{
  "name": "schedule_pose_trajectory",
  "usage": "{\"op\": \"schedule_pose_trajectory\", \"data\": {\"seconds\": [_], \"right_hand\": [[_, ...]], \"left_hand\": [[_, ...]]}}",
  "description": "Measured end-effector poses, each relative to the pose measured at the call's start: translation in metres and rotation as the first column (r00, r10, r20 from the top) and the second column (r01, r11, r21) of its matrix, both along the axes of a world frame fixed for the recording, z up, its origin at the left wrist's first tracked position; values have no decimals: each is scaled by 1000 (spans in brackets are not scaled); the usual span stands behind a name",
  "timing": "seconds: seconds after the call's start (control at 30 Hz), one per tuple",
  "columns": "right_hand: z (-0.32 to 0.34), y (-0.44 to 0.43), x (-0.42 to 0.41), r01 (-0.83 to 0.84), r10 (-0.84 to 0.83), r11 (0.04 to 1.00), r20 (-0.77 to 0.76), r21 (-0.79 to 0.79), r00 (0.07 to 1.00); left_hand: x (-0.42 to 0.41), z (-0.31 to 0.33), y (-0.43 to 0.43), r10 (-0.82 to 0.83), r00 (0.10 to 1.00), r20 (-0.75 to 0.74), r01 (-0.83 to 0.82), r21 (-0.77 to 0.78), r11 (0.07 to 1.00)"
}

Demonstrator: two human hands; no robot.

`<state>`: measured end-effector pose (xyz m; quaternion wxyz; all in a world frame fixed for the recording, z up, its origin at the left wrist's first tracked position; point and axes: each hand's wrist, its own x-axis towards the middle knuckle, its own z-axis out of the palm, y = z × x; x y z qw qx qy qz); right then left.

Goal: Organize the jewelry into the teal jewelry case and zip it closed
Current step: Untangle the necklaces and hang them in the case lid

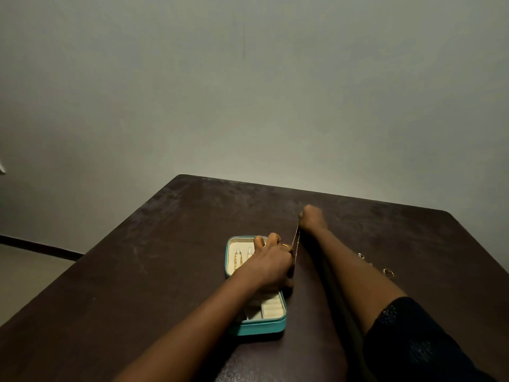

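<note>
Plain grey-green wall behind a dark brown counter (170,266), seen from the head camera. Near the centre lies the teal jewelry case (259,328), unzipped and spread flat, cream lining up; gold pieces (237,261) sit in its far half, and ridged ring rolls show in the near half. The left hand (271,264) hovers over the middle of the case, two fingers (259,241) pointing away, straight and slightly apart, while its thumb side appears to pinch the lower end of a fine gold chain (296,245); the pinch itself is hidden. That chain runs taut, up and away, to the right hand (312,216), raised above the counter beyond the case with its fingers curled together on the upper end. The right forearm stretches forward from a dark sleeve (407,334). Small gold rings (387,272) lie loose on the counter, to the right of that forearm and well apart from the case.

Step in hand, as judged: laying the chain into the case. Keeping it taut prevents knots; the left hand should anchor one end in a compartment while the right lowers slowly, feeding the chain in loose folds clear of the zip track
</note>
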<state>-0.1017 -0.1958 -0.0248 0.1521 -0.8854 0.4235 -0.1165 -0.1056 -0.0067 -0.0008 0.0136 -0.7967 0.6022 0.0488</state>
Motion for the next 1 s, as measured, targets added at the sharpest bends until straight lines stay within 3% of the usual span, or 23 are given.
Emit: {"op": "schedule_pose_trajectory", "data": {"seconds": [0.17, 0.27, 0.4, 0.57, 0.67, 0.73, 0.83, 0.93, 1.0], "right_hand": [[25, -6, -12, 35, -112, 951, 235, 308, 966], [37, -6, -15, -64, -269, 788, 437, 612, 858], [68, 0, -37, -102, -327, 739, 488, 665, 810], [115, 18, -70, -267, -306, 631, 550, 729, 777], [142, 36, -89, -406, -311, 497, 594, 767, 742], [159, 51, -105, -467, -328, 423, 611, 777, 720], [176, 70, -127, -519, -377, 343, 621, 783, 687], [183, 88, -142, -565, -439, 281, 628, 776, 643], [185, 99, -149, -598, -474, 251, 636, 761, 610]], "left_hand": [[-6, 2, 4, -53, 999, 10, 53, 21, 998], [-15, 10, 4, -76, 996, 50, 74, 29, 997], [-25, 17, 8, 21, 998, 51, -21, -8, 1000], [-33, 29, 17, 235, 962, -141, -224, 92, 970], [-31, 35, 16, 268, 866, -421, -243, 113, 963], [-33, 38, 19, 263, 687, -677, -277, 90, 957], [-38, 43, 27, 214, 293, -932, -424, 74, 902], [-43, 45, 31, 78, -147, -986, -535, 146, 832], [-45, 45, 29, -108, -464, -879, -544, 188, 818]]}}
